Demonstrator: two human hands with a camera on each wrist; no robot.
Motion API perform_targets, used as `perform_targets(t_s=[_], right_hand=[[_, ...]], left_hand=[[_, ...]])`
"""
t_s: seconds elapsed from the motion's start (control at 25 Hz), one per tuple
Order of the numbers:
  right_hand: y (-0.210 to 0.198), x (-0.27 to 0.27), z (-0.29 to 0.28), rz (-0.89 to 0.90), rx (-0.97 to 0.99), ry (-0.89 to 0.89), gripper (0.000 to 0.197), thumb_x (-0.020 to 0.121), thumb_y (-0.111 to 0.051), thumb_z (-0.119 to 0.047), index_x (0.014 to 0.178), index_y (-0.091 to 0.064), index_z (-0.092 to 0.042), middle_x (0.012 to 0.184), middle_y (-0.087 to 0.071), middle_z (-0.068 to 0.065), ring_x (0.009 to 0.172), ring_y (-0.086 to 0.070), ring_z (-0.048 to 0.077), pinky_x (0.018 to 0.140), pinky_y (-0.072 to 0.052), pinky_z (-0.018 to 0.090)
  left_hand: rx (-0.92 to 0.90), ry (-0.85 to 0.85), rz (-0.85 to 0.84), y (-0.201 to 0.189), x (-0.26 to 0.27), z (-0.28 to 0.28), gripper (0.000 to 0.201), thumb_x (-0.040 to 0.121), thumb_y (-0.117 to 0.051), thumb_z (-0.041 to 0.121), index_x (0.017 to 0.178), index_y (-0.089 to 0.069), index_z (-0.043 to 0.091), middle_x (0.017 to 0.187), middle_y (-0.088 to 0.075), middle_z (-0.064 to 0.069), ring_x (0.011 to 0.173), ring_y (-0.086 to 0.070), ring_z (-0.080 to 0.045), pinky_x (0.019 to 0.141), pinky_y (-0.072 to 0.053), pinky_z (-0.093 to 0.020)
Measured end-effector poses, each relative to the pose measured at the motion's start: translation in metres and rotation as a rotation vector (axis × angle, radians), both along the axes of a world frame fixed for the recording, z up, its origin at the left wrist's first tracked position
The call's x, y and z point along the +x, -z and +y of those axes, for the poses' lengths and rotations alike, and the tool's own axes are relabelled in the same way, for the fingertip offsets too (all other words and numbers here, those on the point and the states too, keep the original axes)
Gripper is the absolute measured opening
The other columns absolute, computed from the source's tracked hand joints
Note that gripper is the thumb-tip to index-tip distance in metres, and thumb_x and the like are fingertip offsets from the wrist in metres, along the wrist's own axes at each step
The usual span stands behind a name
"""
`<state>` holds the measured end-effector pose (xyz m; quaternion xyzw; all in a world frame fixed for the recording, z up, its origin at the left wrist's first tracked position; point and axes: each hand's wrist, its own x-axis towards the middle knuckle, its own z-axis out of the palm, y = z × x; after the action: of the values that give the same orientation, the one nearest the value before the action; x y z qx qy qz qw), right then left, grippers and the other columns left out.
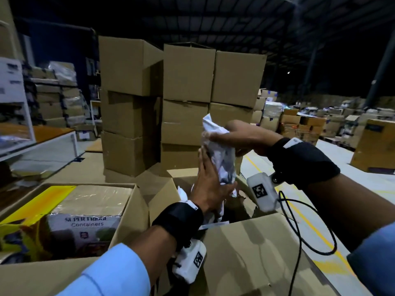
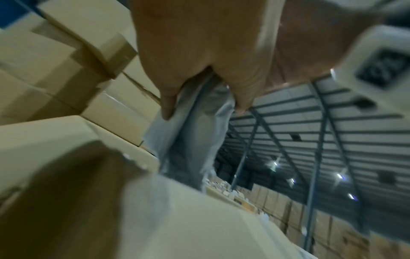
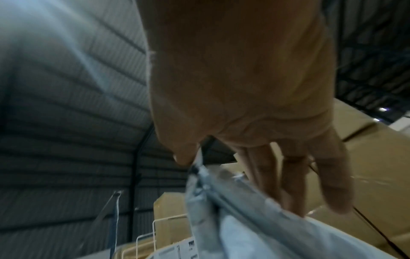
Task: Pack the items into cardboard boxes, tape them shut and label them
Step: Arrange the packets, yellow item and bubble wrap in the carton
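Observation:
A crumpled white-and-grey plastic-wrapped packet (image 1: 222,159) hangs upright over an open cardboard box (image 1: 245,242). My right hand (image 1: 218,133) pinches the packet's top edge between thumb and fingers. My left hand (image 1: 211,178) holds it lower down, fingers flat up its left side and thumb hooked across its lower end. The left wrist view shows the packet (image 2: 195,140) caught between thumb and fingers of the left hand (image 2: 204,110). The right wrist view has the right hand (image 3: 233,178) gripping the packet (image 3: 244,227) by its edge. More white packets (image 1: 186,193) lie inside the box.
A second open box on the left holds a "Containers" carton (image 1: 85,227) and a yellow bag (image 1: 21,231). Tall stacks of cardboard boxes (image 1: 181,92) stand close behind. A black cable (image 1: 310,231) loops off my right wrist. A white table (image 1: 53,144) is at far left.

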<state>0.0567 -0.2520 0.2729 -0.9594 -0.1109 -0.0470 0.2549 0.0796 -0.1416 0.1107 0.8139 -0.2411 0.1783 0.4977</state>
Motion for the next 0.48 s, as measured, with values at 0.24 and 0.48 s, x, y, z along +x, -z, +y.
perform_targets(t_s=[0.24, 0.48], right_hand=[[0.048, -0.006, -0.023, 0.249, 0.416, -0.243, 0.056, 0.091, -0.046, -0.07, 0.136, -0.054, -0.039, 0.142, -0.054, -0.015, 0.13, -0.049, 0.011, 0.111, -0.032, 0.048], [0.106, -0.001, -0.025, 0.215, 0.608, -0.286, 0.049, 0.095, -0.059, -0.048, 0.137, -0.041, -0.032, 0.134, -0.061, -0.009, 0.117, -0.062, 0.004, 0.08, -0.055, 0.026]], left_hand=[[-0.206, 0.015, 0.006, -0.009, -0.008, 0.031, 0.111, 0.077, -0.072, 0.055, 0.157, 0.0, 0.031, 0.156, -0.039, 0.001, 0.133, -0.051, -0.016, 0.105, -0.047, -0.035], [-0.212, 0.182, 0.114, 0.0, -0.017, 0.046, 0.092, 0.086, -0.061, 0.064, 0.157, -0.01, 0.036, 0.149, -0.046, 0.012, 0.132, -0.051, -0.003, 0.104, -0.044, -0.018]])
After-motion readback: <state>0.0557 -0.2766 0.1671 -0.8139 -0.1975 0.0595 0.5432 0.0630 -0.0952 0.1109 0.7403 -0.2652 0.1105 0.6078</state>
